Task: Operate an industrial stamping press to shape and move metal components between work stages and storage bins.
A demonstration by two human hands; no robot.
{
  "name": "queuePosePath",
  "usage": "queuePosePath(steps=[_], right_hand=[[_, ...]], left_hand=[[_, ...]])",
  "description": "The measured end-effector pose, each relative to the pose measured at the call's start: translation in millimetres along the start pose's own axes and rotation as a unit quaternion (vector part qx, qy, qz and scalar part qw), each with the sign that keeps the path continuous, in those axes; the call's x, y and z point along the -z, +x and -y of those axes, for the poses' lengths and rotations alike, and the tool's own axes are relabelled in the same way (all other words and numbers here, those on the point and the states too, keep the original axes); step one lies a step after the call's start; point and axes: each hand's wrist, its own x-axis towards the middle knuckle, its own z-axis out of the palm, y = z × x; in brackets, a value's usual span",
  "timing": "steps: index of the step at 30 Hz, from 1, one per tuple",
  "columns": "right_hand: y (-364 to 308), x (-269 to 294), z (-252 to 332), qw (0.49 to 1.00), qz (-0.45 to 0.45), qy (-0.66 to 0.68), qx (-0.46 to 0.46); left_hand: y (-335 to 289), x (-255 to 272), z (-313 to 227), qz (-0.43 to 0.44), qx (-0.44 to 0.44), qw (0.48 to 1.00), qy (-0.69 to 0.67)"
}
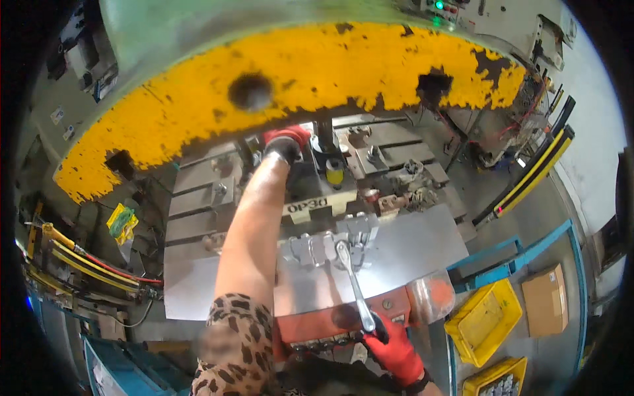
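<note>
My left hand (pixel 288 137), in a red glove with a dark cuff, reaches under the press and touches the dark die (pixel 304 179). The ram hides its fingers. At the lower right, my right hand (pixel 399 354) wears a red glove too and is closed round the lower end of a ratchet wrench (pixel 357 288). The wrench's rounded silver head points away from me, over a smooth metal plate (pixel 419 244). Small bent metal parts (pixel 309 251) lie on this plate left of the wrench head, and another metal piece (pixel 358 226) sits just beyond it.
Overhead, a chipped yellow press ram (pixel 370 63) spans the view. A red box (pixel 300 327) with several controls stands below the plate. To the right are a blue frame (pixel 508 264), a yellow bin (pixel 475 340), a second bin (pixel 474 389) of metal parts and a cardboard box (pixel 545 300). Yellow-black posts (pixel 538 165) flank the press.
</note>
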Motion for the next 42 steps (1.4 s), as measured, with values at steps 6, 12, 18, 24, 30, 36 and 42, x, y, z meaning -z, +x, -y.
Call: queuePosePath(steps=[6, 12, 18, 24, 30, 36, 42], right_hand=[[-7.0, 12.8, -16.1, 0.996, -0.025, 0.076, -0.034], [-2.8, 25.9, -29.8, 0.993, -0.022, 0.117, -0.025], [5.8, 21.2, -10.1, 0.982, 0.005, 0.178, -0.059], [24.9, 7.3, 8.7, 0.98, 0.036, 0.195, -0.037], [76.6, -3.5, 43.2, 0.978, 0.035, 0.204, -0.004], [154.6, -12.8, 56.7, 0.982, 0.026, 0.185, 0.011], [262.4, -50.4, 51.8, 0.972, -0.079, 0.139, 0.174]], left_hand=[[-95.4, 46.5, 16.4, -0.093, -0.142, 0.981, -0.091], [-251.5, -40.5, 118.6, -0.106, -0.199, 0.974, -0.021], [-313.2, -104.7, 156.1, -0.001, -0.054, 0.999, 0.009], [-310.5, -131.5, 159.9, -0.002, -0.003, 1.0, 0.006], [-309.7, -137.1, 162.3, -0.066, 0.02, 0.997, -0.044], [-308.6, -144.0, 159.6, -0.053, 0.036, 0.997, -0.032], [-311.0, -143.9, 158.9, -0.02, 0.05, 0.996, -0.067]])
